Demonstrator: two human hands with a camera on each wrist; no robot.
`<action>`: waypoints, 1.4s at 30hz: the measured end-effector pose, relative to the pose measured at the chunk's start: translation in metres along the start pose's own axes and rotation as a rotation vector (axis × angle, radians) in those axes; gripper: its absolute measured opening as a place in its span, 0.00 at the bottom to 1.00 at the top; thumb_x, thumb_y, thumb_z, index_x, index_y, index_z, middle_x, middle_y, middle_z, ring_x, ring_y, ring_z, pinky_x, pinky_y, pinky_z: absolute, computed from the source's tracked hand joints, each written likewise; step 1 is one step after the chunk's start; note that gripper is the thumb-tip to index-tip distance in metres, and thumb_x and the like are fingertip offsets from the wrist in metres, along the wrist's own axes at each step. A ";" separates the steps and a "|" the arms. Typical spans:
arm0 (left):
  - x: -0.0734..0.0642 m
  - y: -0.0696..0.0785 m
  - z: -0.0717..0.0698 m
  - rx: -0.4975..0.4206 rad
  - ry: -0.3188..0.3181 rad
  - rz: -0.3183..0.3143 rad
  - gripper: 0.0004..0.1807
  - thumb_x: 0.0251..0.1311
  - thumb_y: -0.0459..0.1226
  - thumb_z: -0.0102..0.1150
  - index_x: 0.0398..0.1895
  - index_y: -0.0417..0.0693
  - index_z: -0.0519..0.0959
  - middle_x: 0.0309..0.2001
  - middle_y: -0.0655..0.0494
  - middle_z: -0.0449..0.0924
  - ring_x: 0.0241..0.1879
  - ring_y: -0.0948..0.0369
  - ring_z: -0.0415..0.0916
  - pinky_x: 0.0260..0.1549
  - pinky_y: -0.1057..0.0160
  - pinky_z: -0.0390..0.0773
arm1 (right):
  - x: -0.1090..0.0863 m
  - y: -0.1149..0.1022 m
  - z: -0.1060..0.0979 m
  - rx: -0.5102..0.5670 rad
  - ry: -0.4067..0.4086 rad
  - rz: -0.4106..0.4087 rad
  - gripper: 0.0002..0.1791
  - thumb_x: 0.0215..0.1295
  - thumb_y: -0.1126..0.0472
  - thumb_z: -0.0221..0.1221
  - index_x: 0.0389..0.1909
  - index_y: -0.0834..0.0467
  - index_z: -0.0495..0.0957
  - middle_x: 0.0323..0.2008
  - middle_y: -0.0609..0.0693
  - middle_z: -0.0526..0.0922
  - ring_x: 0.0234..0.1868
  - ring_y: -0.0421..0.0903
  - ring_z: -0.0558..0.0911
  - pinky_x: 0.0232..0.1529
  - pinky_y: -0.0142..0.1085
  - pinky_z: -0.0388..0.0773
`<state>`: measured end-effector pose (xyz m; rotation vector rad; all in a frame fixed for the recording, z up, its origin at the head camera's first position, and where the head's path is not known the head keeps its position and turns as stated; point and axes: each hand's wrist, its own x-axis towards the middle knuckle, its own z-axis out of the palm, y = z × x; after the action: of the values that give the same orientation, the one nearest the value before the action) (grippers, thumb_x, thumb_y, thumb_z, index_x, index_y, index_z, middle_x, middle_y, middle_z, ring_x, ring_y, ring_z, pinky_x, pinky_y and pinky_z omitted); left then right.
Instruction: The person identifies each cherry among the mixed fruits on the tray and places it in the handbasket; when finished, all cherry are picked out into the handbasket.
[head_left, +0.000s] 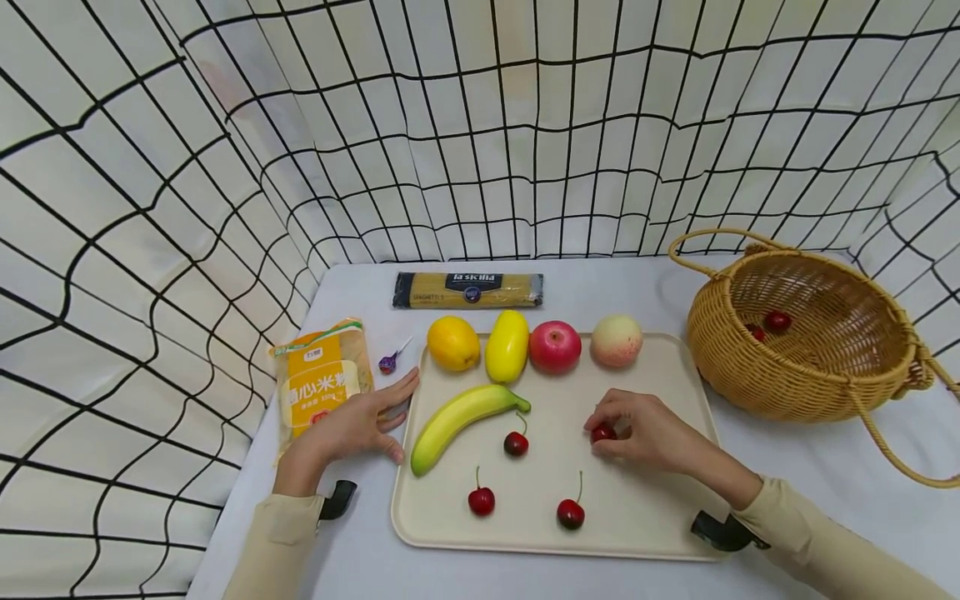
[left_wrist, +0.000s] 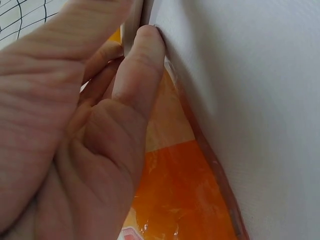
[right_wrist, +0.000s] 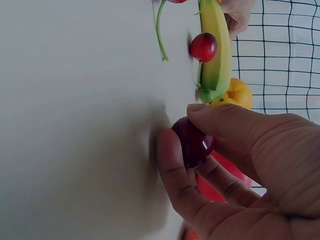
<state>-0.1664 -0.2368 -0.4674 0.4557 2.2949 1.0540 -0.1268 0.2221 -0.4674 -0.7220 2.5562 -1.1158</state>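
Note:
My right hand pinches a dark red cherry between thumb and fingers, low over the right half of the beige tray. My left hand rests at the tray's left edge with its fingers spread, beside a yellow bag. In the head view, other stemmed cherries lie on the tray: one by the banana tip, one nearer the front and one at front centre. The banana lies along the tray's left side.
A lemon, a yellow oblong fruit, a red round fruit and a peach line the tray's back. Spaghetti lies behind. A wicker basket holding cherries stands right; a lollipop lies left.

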 end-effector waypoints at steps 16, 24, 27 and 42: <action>0.001 -0.002 -0.001 -0.045 -0.013 0.028 0.68 0.46 0.38 0.84 0.88 0.48 0.48 0.89 0.49 0.38 0.77 0.43 0.68 0.67 0.59 0.80 | 0.006 -0.026 -0.063 -0.061 0.098 -0.052 0.13 0.60 0.64 0.78 0.45 0.51 0.91 0.44 0.47 0.88 0.46 0.43 0.83 0.44 0.32 0.92; -0.008 0.000 -0.005 -0.081 -0.026 0.008 0.69 0.46 0.36 0.84 0.88 0.45 0.47 0.89 0.47 0.37 0.78 0.40 0.64 0.67 0.59 0.80 | 0.007 -0.043 -0.100 -0.119 0.139 0.002 0.13 0.63 0.61 0.77 0.47 0.47 0.92 0.44 0.43 0.90 0.44 0.40 0.82 0.43 0.26 0.86; -0.008 -0.001 -0.005 -0.092 -0.028 0.008 0.69 0.46 0.36 0.84 0.88 0.46 0.47 0.89 0.47 0.37 0.79 0.40 0.63 0.67 0.60 0.81 | 0.002 -0.048 -0.120 -0.181 0.158 0.028 0.12 0.64 0.57 0.77 0.48 0.45 0.91 0.45 0.42 0.90 0.42 0.40 0.81 0.38 0.28 0.82; -0.003 -0.002 -0.001 -0.099 -0.014 0.030 0.68 0.47 0.37 0.83 0.88 0.49 0.47 0.89 0.49 0.38 0.79 0.42 0.65 0.67 0.60 0.81 | -0.008 -0.046 -0.170 -0.254 0.169 0.132 0.17 0.69 0.50 0.73 0.57 0.48 0.89 0.52 0.46 0.91 0.47 0.33 0.82 0.43 0.22 0.83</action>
<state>-0.1653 -0.2400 -0.4675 0.4571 2.2184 1.1695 -0.1759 0.3033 -0.3194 -0.5221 2.8764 -0.8533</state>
